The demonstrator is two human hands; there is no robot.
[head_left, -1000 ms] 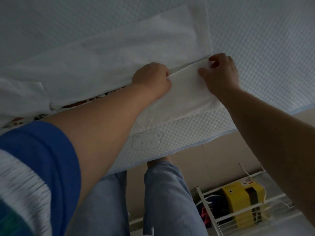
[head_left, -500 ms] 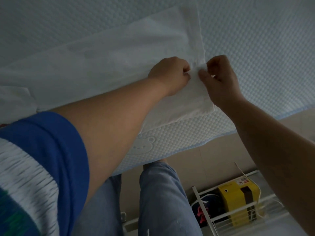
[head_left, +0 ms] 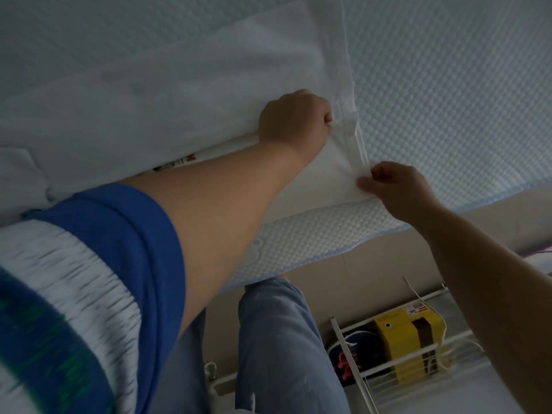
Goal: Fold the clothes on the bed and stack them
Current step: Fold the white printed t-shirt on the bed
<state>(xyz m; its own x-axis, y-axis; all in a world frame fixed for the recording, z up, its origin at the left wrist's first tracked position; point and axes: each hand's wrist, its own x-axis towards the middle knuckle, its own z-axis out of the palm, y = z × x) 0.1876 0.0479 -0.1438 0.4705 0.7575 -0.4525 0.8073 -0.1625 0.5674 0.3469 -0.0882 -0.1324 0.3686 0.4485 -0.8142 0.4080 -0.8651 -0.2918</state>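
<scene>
On the bed [head_left: 448, 100], the left hand [head_left: 294, 122] is fisted around the white garment [head_left: 179, 94] at its hem. The right hand [head_left: 394, 186] pinches the hem's near corner, each grip closed on cloth.

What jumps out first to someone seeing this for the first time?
Two bare hands meet on a white garment spread over the pale dimpled mattress cover: the left hand grips its hem mid-frame, the right hand pinches the near corner. Lower right, a bright yellow box sits in a white wire rack on the floor.
</scene>
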